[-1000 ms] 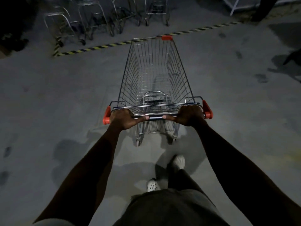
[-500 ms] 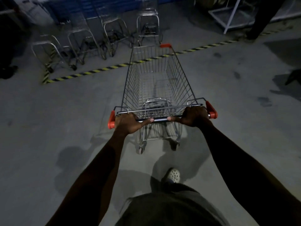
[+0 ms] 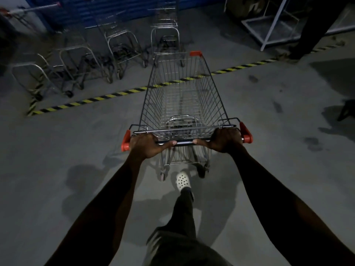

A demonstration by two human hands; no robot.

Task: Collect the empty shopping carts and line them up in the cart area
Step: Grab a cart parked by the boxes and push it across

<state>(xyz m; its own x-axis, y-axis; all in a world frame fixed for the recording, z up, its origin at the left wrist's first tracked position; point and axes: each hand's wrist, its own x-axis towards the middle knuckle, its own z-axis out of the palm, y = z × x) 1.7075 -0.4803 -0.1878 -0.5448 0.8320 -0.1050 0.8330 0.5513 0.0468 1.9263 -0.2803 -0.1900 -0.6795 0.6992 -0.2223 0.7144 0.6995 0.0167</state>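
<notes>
Hands (image 3: 147,145) grip cart (image 3: 184,96) handle; cart points toward striped line (image 3: 92,99).

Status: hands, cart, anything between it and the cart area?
Left hand and right hand both grip the handle. Cart empty, front end at the striped line. Parked carts right ahead of it.

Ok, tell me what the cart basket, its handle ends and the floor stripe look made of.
Cart basket: thin shiny wire grid, likely plated steel. Handle ends: smooth orange-red moulded caps, apparently plastic. Floor stripe: yellow-black tape or paint; can't tell which.
</notes>
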